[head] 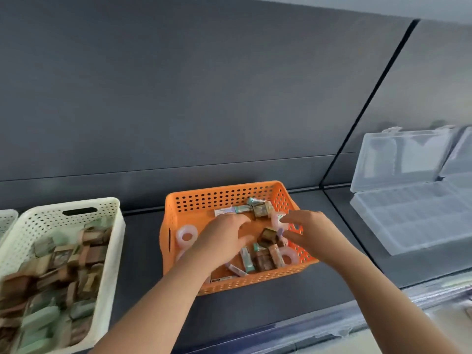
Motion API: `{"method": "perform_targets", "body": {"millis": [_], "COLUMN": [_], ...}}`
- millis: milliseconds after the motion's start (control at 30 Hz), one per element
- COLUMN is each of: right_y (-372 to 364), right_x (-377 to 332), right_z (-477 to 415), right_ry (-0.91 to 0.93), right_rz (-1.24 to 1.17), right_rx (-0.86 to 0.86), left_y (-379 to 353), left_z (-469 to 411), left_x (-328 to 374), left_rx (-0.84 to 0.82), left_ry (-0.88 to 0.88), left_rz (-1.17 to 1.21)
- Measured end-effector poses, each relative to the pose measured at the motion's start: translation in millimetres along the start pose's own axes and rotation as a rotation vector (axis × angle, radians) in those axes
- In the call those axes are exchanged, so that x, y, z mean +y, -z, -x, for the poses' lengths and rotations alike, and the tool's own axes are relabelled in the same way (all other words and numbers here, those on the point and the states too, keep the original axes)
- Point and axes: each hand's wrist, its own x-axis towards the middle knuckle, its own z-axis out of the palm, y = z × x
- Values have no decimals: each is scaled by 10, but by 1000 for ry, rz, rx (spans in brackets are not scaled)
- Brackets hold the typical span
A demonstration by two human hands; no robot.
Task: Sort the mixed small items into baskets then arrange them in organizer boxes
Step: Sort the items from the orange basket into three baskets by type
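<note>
An orange perforated basket stands on the dark shelf in the middle and holds mixed small items: pink tape rings, brown boxes, teal and white tubes. My left hand hovers over the basket's middle with its fingers loosely bent, and I see nothing in it. My right hand reaches in from the right. Its fingers and thumb are spread apart beside a pink ring and the brown box. A clear organizer box lies open at the right, its compartments looking bare.
A white perforated basket at the left is full of brown and pale green items, with part of another white basket beyond it. A second clear box sits at the far right. Dark wall panels rise behind the shelf.
</note>
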Motion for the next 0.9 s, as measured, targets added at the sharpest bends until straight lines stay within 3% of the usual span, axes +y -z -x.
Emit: {"method": "perform_targets", "body": {"millis": [200,533,667,900], "right_y": [43,-44,28,265], "right_x": [302,158,142,339], "right_z": [-147,-401,-406,-315], "right_ry": [170,335,309,282], "right_rz": [16,378,308,12], "right_rx": [-94,-295,-303,-141], "left_y": [-372,-443,-412,-463], "left_z": [-386,-391,-354,-424], "left_x": [191,111,161,255], "left_rx": [-305,-254,-155,-247], "left_ry": [141,186,99,-39], "left_rz": [127,210,174,130]}}
